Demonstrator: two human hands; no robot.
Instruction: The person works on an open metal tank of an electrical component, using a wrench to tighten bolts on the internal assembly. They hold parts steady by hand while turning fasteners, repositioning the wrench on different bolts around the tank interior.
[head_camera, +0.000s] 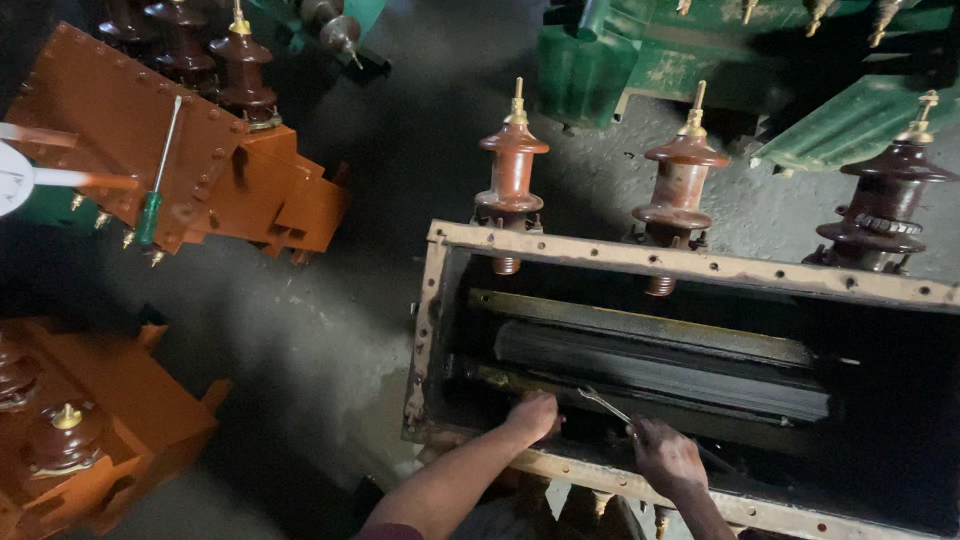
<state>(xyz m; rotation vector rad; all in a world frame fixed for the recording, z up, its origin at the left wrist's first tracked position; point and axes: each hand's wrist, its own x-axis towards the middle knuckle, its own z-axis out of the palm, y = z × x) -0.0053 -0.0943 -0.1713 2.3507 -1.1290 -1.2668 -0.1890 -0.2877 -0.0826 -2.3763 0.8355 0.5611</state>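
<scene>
I look down into an open, rusty transformer tank (436, 300) with a bolt-holed rim. My left hand (533, 415) reaches inside at the near left, fingers closed against the dark core frame (650, 372); what it grips is hidden. Just to its right, my right hand (668, 458) holds a metal spanner (603, 403), whose open end points up and left toward my left hand. Three brown ceramic bushings (512, 160) (682, 170) (884, 205) with brass studs stand along the tank's far side.
An orange tank lid (130, 140) with a green-handled screwdriver (150, 215) on it lies at the upper left. Another orange unit with bushings (70, 430) sits at the lower left. Green tanks (640, 50) stand at the top. Grey concrete floor (330, 340) lies between.
</scene>
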